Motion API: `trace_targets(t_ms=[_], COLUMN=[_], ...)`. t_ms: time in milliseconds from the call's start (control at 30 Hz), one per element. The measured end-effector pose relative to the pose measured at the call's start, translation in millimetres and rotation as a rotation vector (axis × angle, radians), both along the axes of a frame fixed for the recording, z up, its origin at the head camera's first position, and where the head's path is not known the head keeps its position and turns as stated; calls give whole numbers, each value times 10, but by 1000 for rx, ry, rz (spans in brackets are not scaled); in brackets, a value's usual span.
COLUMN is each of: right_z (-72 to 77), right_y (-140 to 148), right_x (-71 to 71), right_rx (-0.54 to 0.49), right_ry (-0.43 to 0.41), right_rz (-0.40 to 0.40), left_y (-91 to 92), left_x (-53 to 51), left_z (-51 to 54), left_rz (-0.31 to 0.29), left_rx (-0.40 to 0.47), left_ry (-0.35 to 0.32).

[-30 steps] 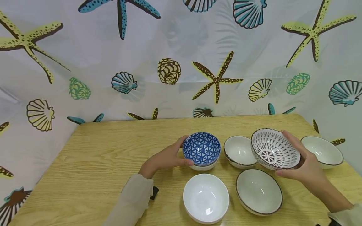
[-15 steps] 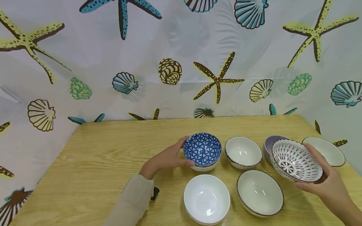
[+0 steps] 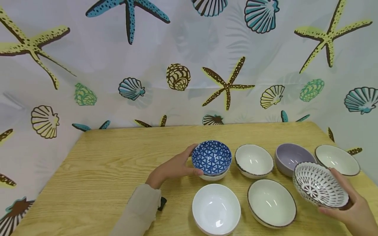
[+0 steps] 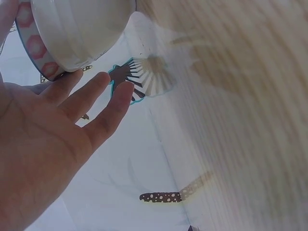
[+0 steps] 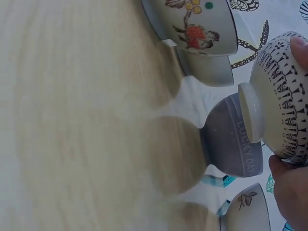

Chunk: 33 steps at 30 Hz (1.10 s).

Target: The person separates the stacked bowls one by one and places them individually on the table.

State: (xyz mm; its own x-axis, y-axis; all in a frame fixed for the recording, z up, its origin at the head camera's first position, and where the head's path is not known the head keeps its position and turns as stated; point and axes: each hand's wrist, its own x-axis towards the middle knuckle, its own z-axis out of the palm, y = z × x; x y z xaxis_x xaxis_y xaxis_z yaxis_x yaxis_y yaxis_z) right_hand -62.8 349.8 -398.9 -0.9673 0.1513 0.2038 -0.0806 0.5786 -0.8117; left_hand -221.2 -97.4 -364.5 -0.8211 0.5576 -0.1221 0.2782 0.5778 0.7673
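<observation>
My left hand [image 3: 177, 166] holds the rim of a bowl with a blue triangle pattern inside [image 3: 211, 157], thumb at the front. A pale bowl body shows beneath it; in the left wrist view, a red-patterned band [image 4: 34, 45] lies along the rim side of this cream body [image 4: 82, 29]. My right hand [image 3: 352, 205] grips a white bowl with black dashes inside [image 3: 320, 184], raised and tilted over the table's right side. Its underside with a foot ring shows in the right wrist view. Behind it stands a lavender bowl [image 3: 293, 157], lettered outside.
A plain white bowl [image 3: 216, 209] and a dark-rimmed cream bowl [image 3: 271, 203] stand in front. Another dark-rimmed bowl [image 3: 254, 160] is right of the blue one, and one more [image 3: 336, 160] at far right. A shell-printed cloth [image 3: 153, 59] hangs behind the wooden table [image 3: 97, 183].
My right hand has carried the black-dashed bowl rightward and toward me, away from the lavender bowl, which has come into view. The left hand stays at the blue-patterned bowl.
</observation>
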Motion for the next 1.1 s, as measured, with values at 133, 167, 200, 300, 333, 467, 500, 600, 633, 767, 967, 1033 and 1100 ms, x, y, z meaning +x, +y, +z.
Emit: trace_targets(t_ms=[133,167,200,300,333,467,500,600,633,767,967,1033,1100], right_z=[-71,-85,-96,-118,-127,-150,-152,-159,-173,-213,-254,-279,-282], right_y=[51,62,72,86,89,99,103,117,125,157,186,183,179], right_x=[38,45,50,62,69,97,101,104,110,121,118,129,122], right_rx=[35,48,55,80,83,95,94,96,99,96,75,73,69], right_ry=[-42,-55,-73,-108,-118,-172,-187,-227,-231,-253,-287,-272,-267], right_rz=[-13,-15,-17,-29,-33,-42,-44,-58,-63,-63,-43,-41,-33], left_y=[8,8,9,10,10,11,11,11,9,7,9,7,2], left_x=[-4,-3,-3,-2,-2,-2,-2,-6,-6,-2,5,1,-5], left_z=[3,2,2,0,0,7,10,20,17,7,5,8,12], left_rz=[9,13,17,23,24,19,19,15,15,20,23,19,18], left_rx=[2,2,2,-1,-3,-3,-3,1,1,-7,-15,-18,-25], left_ry=[-8,-9,-10,-11,-11,-13,-14,-15,-15,-14,-11,-9,-8])
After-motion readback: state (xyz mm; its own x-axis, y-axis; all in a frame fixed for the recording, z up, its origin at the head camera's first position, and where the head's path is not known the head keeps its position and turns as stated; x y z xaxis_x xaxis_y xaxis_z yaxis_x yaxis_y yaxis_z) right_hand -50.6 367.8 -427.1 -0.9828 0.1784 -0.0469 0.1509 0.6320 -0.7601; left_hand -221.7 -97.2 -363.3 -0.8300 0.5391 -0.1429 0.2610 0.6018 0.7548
